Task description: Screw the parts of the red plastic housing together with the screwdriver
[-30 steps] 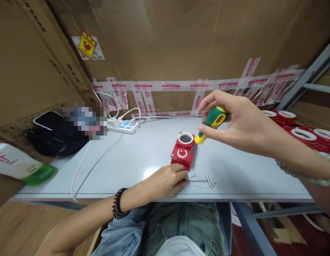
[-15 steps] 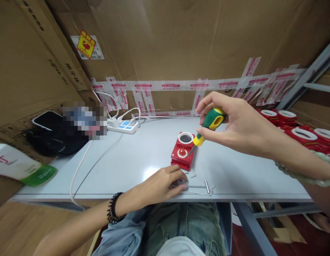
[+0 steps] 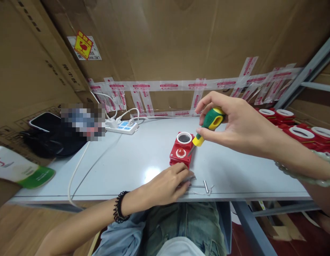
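Observation:
My right hand (image 3: 226,121) is closed round the green and yellow handle of a screwdriver (image 3: 213,119). The screwdriver's shaft slants down to the lower right side of a red device (image 3: 176,156) that lies on the table. This device has a white ring round a dark window and a red dome below it. My left hand (image 3: 171,183) rests at the device's near edge, fingers curled down over small screws (image 3: 194,177); what sits between the fingertips is hidden. Just right of those fingers is a metal T-shaped tool (image 3: 205,186) with a pale string.
Several red devices with white rings (image 3: 302,132) stand at the right. A white power strip (image 3: 123,127) with plugs and cables is at the back left. Farther left are a phone (image 3: 44,122), a black bag and a green-white tube (image 3: 23,169). Cardboard (image 3: 165,42) walls the back.
My left hand has shifted right and slightly up, covering the screws and the device's near edge. My right hand and the screwdriver stay almost in place.

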A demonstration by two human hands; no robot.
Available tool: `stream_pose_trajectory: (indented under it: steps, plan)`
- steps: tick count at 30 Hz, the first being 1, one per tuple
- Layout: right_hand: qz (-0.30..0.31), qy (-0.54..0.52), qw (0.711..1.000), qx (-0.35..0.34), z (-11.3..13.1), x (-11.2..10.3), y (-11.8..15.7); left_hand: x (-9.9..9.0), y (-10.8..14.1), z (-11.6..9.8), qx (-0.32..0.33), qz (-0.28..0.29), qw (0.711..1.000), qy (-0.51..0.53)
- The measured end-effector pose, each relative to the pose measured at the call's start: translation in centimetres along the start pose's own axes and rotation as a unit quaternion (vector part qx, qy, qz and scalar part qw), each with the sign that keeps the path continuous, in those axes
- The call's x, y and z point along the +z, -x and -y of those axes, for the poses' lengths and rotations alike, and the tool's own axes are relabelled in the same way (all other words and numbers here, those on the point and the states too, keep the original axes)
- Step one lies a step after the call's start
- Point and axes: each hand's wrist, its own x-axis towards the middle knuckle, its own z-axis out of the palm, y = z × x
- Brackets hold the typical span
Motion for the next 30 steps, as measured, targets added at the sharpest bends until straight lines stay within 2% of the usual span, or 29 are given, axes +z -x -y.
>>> stream_pose_trajectory:
  steps: [5,7,9,11,13,14,18,21,22,26,30]
  plan:
    - [0.011,0.000,1.000,0.001,0.4,0.2,-0.1,0.1,-0.3,-0.4,0.035,0.024,0.999,0.019]
    - [0.010,-0.003,1.000,0.001,0.5,0.3,-0.1,-0.2,-0.2,-0.4,0.041,0.008,0.999,0.032]
    - [0.009,-0.008,1.000,-0.004,0.7,0.5,-0.2,-0.8,0.1,0.0,0.054,-0.052,0.996,0.043]
    - [0.010,-0.013,1.000,-0.013,0.8,0.8,-0.4,-1.7,0.5,0.6,0.057,-0.155,0.985,0.045]
    - [0.008,-0.017,1.000,-0.023,0.9,1.3,-0.6,-2.7,0.9,1.5,0.023,-0.245,0.969,0.033]
    - [0.006,-0.019,0.999,-0.027,1.0,1.6,-0.7,-3.1,1.2,1.9,-0.005,-0.256,0.966,0.024]
    - [0.007,-0.027,0.999,-0.038,1.1,2.8,-1.3,-3.7,2.1,3.2,-0.072,-0.179,0.981,0.006]
    - [0.022,-0.034,0.998,-0.043,1.3,3.9,-1.9,-4.0,2.1,4.3,-0.083,-0.207,0.975,0.007]
    - [0.026,-0.035,0.998,-0.044,1.3,4.2,-2.1,-4.2,1.8,4.7,-0.079,-0.200,0.976,0.012]
    - [0.029,-0.037,0.997,-0.053,1.2,5.2,-2.9,-4.9,-0.4,6.6,-0.021,-0.101,0.993,0.057]
    - [0.032,-0.031,0.997,-0.056,0.9,5.6,-3.4,-4.6,-3.2,8.4,0.010,-0.053,0.993,0.102]
